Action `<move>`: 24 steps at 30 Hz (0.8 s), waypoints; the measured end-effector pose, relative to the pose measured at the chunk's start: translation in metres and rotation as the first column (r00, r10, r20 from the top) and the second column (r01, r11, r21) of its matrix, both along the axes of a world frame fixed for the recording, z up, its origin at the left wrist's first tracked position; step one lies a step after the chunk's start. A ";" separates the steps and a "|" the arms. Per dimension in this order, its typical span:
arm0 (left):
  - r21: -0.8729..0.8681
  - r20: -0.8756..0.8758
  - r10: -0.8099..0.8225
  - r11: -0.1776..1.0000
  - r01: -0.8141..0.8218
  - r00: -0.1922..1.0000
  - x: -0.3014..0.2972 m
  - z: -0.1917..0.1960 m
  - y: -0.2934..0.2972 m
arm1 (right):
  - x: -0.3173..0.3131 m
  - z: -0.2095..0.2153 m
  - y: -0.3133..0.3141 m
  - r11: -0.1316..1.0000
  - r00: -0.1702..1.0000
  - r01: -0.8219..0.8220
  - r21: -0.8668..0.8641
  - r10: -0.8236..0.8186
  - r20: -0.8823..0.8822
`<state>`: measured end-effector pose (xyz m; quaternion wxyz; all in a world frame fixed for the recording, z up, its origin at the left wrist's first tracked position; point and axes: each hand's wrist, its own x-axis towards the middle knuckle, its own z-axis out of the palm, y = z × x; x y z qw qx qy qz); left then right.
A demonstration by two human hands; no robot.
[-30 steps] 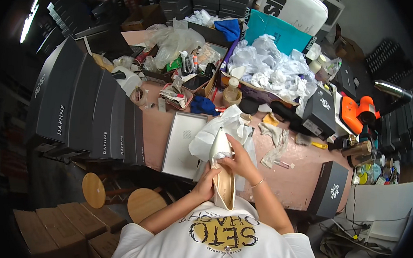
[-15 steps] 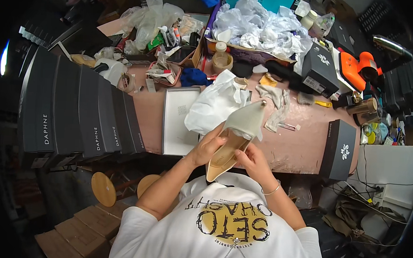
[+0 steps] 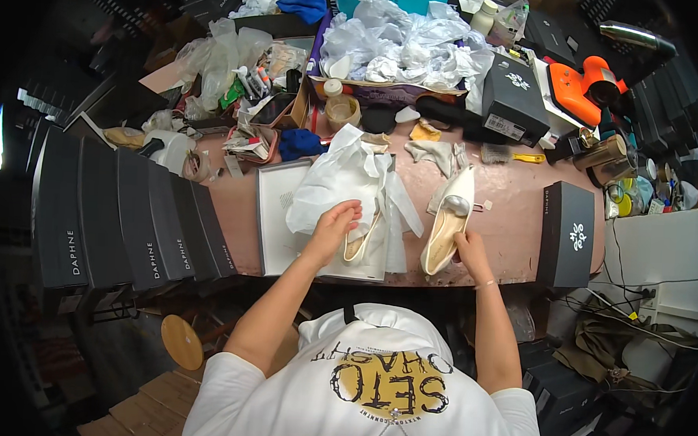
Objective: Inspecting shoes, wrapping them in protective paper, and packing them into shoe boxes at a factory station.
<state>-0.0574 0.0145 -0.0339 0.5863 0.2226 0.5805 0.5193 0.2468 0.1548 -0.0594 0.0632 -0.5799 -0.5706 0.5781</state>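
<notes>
A cream pointed-toe shoe (image 3: 444,232) is at the right of the box, toe pointing away, with a paper wad inside its toe. My right hand (image 3: 472,252) grips it at its right side near the heel. Across from it, an open shallow box (image 3: 274,214) holds crumpled white tissue paper (image 3: 327,181). A second light shoe (image 3: 357,248) shows partly under that paper, its front hidden. My left hand (image 3: 337,227) is over the paper beside this shoe, fingers stretched and slightly bent, with nothing visible held in it.
Dark shoe boxes (image 3: 120,222) stand in a row at the left, and another dark box (image 3: 567,236) is at the table's right end. Behind are a crate of crumpled white paper (image 3: 405,51), a jar (image 3: 340,107), a cloth (image 3: 431,154), a yellow-handled brush (image 3: 526,157) and an orange tool (image 3: 573,91).
The shoe, earlier between both hands, has moved right and down to the table side, in my right hand only. My left hand has let go and moved left to the tissue paper.
</notes>
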 end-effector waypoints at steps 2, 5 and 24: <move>-0.007 -0.157 0.107 0.994 -0.110 0.982 0.000 -0.015 0.002 | -0.005 -0.030 -0.006 0.814 0.976 -0.146 0.563 0.026 0.216; -0.094 -0.138 0.252 0.959 -0.266 0.958 -0.010 -0.033 0.004 | -0.060 0.027 -0.024 0.591 0.962 -0.242 0.769 0.251 0.109; -0.050 0.154 -0.014 0.999 0.022 0.988 0.058 0.031 -0.024 | -0.079 0.128 -0.094 0.327 0.657 -0.613 0.719 0.717 0.233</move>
